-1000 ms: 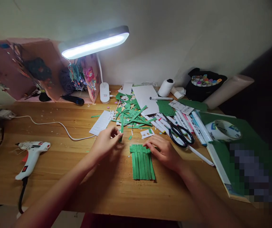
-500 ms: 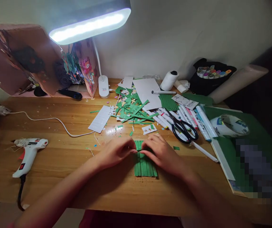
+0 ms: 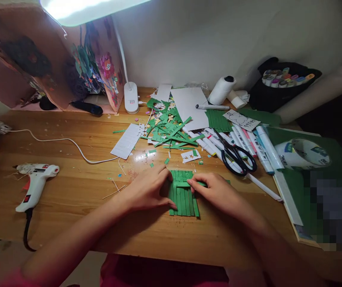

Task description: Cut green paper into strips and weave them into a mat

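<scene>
A small green panel point(image 3: 184, 203) made of upright strips side by side lies on the wooden desk in front of me. My right hand point(image 3: 214, 188) pinches a narrow green strip point(image 3: 181, 184) between thumb and fingers. That strip runs crosswise over the panel's upper part; whether it touches the panel I cannot tell. At the panel's left edge rests my left hand point(image 3: 151, 189), its thumb low and its fingers high, spread apart. Part of the panel's left edge is hidden by this hand.
Green paper scraps point(image 3: 171, 131) are heaped beyond the panel. Black-handled scissors point(image 3: 238, 159) lie on several markers point(image 3: 266, 149) to the right. A white glue gun point(image 3: 36, 183) lies at far left, and a tape roll point(image 3: 303, 154) at right. A lamp point(image 3: 96, 8) hangs above.
Both hands held a thin strip together over the panel. Now my left hand has let go and spread at the panel's left edge, while my right hand holds a strip crosswise. The view has tilted down.
</scene>
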The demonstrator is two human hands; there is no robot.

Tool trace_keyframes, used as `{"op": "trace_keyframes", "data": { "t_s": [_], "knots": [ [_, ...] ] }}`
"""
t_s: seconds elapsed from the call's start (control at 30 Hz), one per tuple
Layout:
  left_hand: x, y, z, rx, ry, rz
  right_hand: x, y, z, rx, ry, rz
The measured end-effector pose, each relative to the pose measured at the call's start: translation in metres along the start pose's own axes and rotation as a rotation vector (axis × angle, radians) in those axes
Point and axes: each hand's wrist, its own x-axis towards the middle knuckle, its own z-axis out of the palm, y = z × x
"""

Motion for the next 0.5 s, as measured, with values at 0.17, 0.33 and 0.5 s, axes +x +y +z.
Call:
{"op": "trace_keyframes", "data": {
  "t_s": [0.17, 0.33, 0.5],
  "knots": [
    [0.001, -0.005, 0.006, -0.036, 0.021, -0.014, 0.001, -0.007, -0.004, 0.07, -0.01, 0.003],
    [0.002, -0.01, 0.01, -0.071, 0.043, -0.004, 0.0, -0.01, -0.006, 0.102, -0.006, 0.013],
    [0.004, -0.011, 0.01, -0.143, 0.064, -0.01, 0.0, -0.007, -0.007, 0.111, -0.083, 0.046]
  ]
}}
